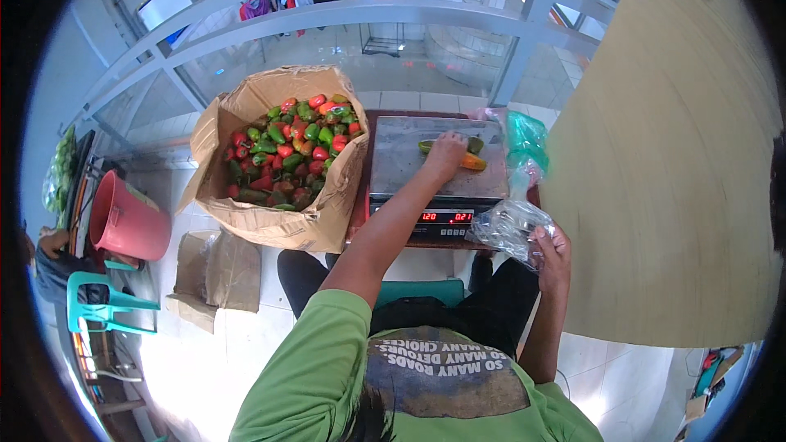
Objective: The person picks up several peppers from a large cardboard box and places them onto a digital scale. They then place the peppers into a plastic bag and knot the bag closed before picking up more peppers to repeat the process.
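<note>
A digital scale (438, 176) with a flat, brushed-metal platform is seen from above, set on a dark red table (370, 127) whose edge shows at the scale's back left corner. The left hand (446, 153) is laid palm-down on the platform, fingers curled over a few peppers (473, 160); 1 green piece and 1 orange, glossy and tapered, are visible beside the knuckles, and whether any is actually gripped cannot be told. The right hand (553, 250) is held lower, near the scale's front right corner, closed around the crumpled neck of a clear plastic bag (508, 227), its film creased and shiny. A red lit display is shown on the scale's front panel.

Just left of the scale, a large cardboard box (270, 221) is shown, its soft brown walls bowed and torn, flaps folded outward. It is heaped with small, smooth red and green peppers (291, 151). A bundle of green translucent plastic bags (524, 139) is seen at the scale's right rear. A broad, pale, wood-grained board (663, 155) fills the right side. On the tiled floor at left, a pink plastic bucket (127, 221), a teal plastic chair (102, 299) and a flattened piece of cardboard (214, 274) are placed well apart from the scale. A green sleeve is worn on the left arm.
</note>
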`<state>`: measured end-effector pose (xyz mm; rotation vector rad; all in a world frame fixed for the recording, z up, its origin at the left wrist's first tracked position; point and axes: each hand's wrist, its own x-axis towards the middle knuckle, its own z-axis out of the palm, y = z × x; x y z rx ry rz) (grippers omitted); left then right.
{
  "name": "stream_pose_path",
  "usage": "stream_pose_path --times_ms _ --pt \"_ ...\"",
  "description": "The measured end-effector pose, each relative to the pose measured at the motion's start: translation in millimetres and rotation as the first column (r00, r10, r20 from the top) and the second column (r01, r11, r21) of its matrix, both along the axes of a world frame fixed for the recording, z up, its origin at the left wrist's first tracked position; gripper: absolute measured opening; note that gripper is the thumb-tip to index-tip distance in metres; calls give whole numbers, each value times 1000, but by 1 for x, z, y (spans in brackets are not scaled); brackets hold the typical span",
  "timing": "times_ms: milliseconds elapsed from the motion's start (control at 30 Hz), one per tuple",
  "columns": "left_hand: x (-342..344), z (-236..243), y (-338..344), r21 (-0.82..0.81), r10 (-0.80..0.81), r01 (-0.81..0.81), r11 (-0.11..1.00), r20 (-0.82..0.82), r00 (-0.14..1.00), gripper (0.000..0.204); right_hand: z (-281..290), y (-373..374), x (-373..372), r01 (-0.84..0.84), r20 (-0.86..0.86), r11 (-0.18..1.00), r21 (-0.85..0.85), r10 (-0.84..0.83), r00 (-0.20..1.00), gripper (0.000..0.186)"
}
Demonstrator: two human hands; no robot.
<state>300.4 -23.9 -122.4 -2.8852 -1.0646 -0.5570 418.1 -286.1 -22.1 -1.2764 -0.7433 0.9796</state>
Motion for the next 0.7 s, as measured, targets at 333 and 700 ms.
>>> stream_pose_path --times_ms 333,700 --pt "-88 96 -90 -358 137 173 918 692 709 32 0 5 -1 -3 59 1000 19 2 998 18" --pt "-441 67 -155 -541 601 -607 582 789 -127 33 15 18 -18 -55 82 998 40 52 995 16"
